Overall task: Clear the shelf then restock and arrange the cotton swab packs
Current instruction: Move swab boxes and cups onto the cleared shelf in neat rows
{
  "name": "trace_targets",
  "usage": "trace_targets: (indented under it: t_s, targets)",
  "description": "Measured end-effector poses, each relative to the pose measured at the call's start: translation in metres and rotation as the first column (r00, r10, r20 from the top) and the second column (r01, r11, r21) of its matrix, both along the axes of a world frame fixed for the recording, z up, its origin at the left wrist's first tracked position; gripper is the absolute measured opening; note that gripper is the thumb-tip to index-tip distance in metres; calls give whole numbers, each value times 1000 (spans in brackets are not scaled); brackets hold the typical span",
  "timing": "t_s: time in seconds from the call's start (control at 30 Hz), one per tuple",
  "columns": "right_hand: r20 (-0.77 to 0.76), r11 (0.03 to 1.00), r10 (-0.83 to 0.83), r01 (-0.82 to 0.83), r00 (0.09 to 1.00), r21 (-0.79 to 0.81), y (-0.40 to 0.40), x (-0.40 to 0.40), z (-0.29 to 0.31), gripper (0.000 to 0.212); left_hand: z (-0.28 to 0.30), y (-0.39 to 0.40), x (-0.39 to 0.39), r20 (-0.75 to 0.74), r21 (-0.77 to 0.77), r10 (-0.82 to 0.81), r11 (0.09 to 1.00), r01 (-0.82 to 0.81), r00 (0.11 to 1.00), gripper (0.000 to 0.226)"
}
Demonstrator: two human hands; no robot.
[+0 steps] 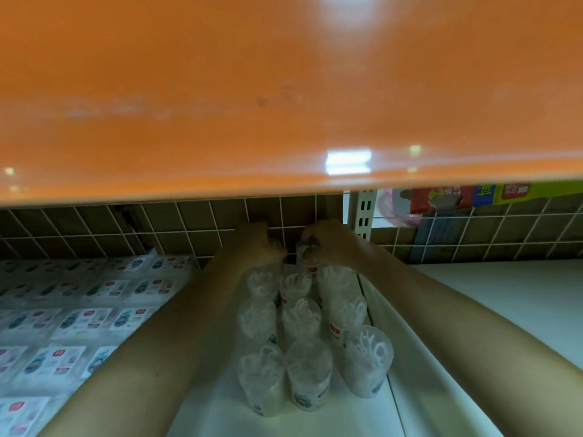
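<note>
Two bare arms of ours reach deep; our left hand (257, 244) and right hand (321, 244) each pinch clear round plastic cotton swab packs (303, 329) on the white shelf (214, 411).

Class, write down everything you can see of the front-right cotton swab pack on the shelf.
The front-right cotton swab pack is a clear plastic tub, seemingly round, with white swabs showing through its top and a small label low on its side. It stands on the white shelf, tilted slightly, at the shelf's right edge. It sits close beside the front middle pack; contact is unclear. Neither hand touches it: left hand and right hand work at the back row.
</note>
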State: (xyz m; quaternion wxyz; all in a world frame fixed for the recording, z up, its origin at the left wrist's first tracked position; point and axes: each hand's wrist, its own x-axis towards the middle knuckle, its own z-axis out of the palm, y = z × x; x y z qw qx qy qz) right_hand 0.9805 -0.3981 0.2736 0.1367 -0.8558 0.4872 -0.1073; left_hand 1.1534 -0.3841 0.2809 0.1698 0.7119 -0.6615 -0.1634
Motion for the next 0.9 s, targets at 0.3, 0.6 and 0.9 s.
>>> trace_targets:
  t_s: [0.3,0.6,0.9]
  targets:
    - [240,999,32,-40,970,32,3,-8,2,32,29,10,-5,14,-16,-31,999,31,999,32]
    - [143,989,145,-145,979,-5,1,-12,5,41,-5,4,-1,179,42,-201,980,196,963,34]
    - [-109,960,262,-270,959,-72,-3,-7,2,35,-7,9,-1,229,135,-124,986,95,965,57]
